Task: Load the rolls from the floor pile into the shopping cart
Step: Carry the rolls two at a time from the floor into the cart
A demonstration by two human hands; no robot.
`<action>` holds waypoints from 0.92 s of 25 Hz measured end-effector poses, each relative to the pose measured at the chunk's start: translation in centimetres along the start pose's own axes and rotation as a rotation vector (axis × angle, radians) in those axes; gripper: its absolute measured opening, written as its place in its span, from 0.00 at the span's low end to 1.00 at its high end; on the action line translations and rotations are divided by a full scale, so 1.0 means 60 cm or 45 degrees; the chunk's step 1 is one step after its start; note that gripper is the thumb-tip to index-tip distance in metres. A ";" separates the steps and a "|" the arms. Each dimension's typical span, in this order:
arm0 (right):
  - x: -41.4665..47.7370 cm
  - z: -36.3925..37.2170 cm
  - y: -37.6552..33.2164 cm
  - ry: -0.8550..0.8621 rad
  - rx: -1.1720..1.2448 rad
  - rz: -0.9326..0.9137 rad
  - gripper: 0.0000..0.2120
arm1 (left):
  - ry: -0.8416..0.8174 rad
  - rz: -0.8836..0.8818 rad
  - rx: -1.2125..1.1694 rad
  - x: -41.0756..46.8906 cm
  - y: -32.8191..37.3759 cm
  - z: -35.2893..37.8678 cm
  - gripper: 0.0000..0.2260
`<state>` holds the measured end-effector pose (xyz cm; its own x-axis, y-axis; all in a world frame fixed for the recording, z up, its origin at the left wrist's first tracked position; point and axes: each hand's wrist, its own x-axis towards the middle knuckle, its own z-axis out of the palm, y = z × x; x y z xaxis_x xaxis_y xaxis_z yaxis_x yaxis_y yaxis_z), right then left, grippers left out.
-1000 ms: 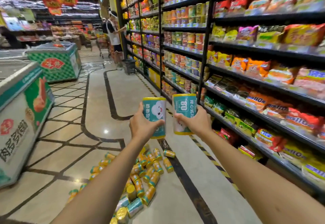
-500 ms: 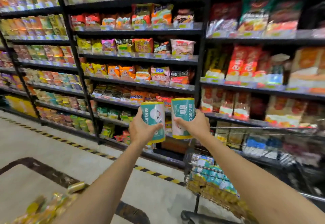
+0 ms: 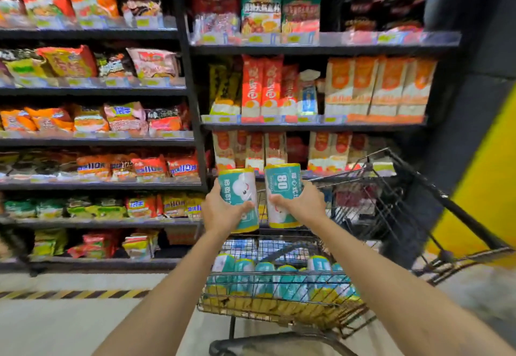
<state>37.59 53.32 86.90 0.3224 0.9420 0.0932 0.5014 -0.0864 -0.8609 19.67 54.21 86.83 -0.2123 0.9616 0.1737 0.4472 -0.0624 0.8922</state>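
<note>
- Nearest to me, my left hand (image 3: 220, 210) is closed around the lower half of one roll (image 3: 237, 188). My right hand (image 3: 307, 205) grips a second roll (image 3: 283, 185) in the same way.
- Both rolls stand almost upright, with the long axis vertical and the printed faces toward me. The left one leans a little to the left. They are just beside each other, above the near end of the shopping cart (image 3: 444, 199).
- Below them, the loaded rolls (image 3: 262, 274) lie on their sides in the basket.
- I judge that a roll released from this height can bounce off the loaded rolls, or hit the wire rim and fall to the floor.
- Behind stand the snack shelves (image 3: 97, 185). The floor pile is out of view.
</note>
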 end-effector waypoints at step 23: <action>0.172 0.199 0.388 -0.549 -0.554 1.070 0.35 | -0.815 -0.721 0.450 0.150 -0.334 0.373 0.29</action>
<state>43.00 64.87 61.87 0.4306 0.5523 -0.7138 0.5214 -0.7978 -0.3028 28.23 70.08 61.17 -0.0067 0.7949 -0.6067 0.6848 0.4458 0.5765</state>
